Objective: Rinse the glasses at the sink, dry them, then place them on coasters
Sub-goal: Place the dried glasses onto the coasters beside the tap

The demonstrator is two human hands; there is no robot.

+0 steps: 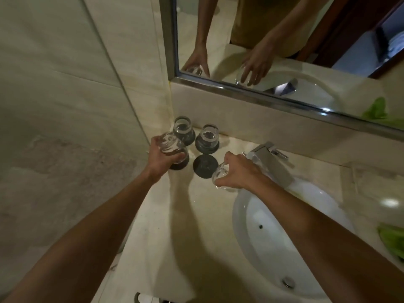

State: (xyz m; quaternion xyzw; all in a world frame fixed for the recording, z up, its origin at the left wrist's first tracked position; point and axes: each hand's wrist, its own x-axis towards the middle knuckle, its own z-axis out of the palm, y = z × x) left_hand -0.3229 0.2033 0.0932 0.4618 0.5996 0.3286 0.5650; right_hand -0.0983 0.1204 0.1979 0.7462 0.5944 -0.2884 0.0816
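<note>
Now both hands grip glasses – L hand (160, 159) one glass (171, 149), R hand (238, 172) another (219, 176)

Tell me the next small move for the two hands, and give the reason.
Probably lower the right hand so its glass lands on the bare coaster. Two glasses already stand on the back coasters, the left hand holds its glass over the front-left coaster, and only that one coaster lies free beside the right hand.

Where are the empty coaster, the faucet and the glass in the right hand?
Empty coaster (205, 166), head view: middle of its dark top.
Faucet (276, 165), head view: top of the chrome spout.
Glass in the right hand (219, 174), head view: clear wall beside the fingers.
</note>
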